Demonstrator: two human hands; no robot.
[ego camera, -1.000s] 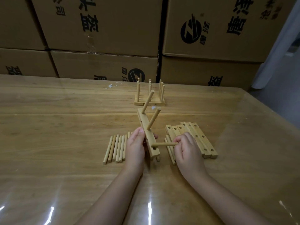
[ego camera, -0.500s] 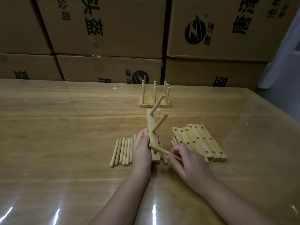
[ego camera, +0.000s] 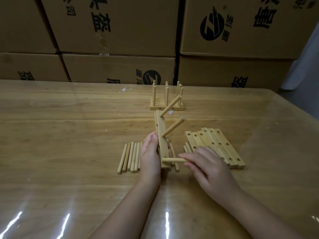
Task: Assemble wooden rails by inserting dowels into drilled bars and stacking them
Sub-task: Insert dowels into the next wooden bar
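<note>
My left hand (ego camera: 149,156) grips a drilled wooden bar (ego camera: 161,138) that stands on edge on the table, pointing away from me. Two dowels stick out of it up and to the right. My right hand (ego camera: 206,167) pinches a third dowel (ego camera: 173,160) whose left end sits at the bar's nearest hole. A row of loose dowels (ego camera: 130,156) lies left of my left hand. Several drilled bars (ego camera: 217,145) lie side by side to the right, partly under my right hand.
A finished stack of bars with upright dowels (ego camera: 166,100) stands farther back on the wooden table (ego camera: 69,135). Cardboard boxes (ego camera: 112,31) form a wall behind the table. The table's right edge (ego camera: 293,118) runs diagonally.
The third dowel has swung from slanting to level, with its end at the bar's lowest hole. My right hand shifted its hold toward the dowel's right end. The camera has tilted slightly.
</note>
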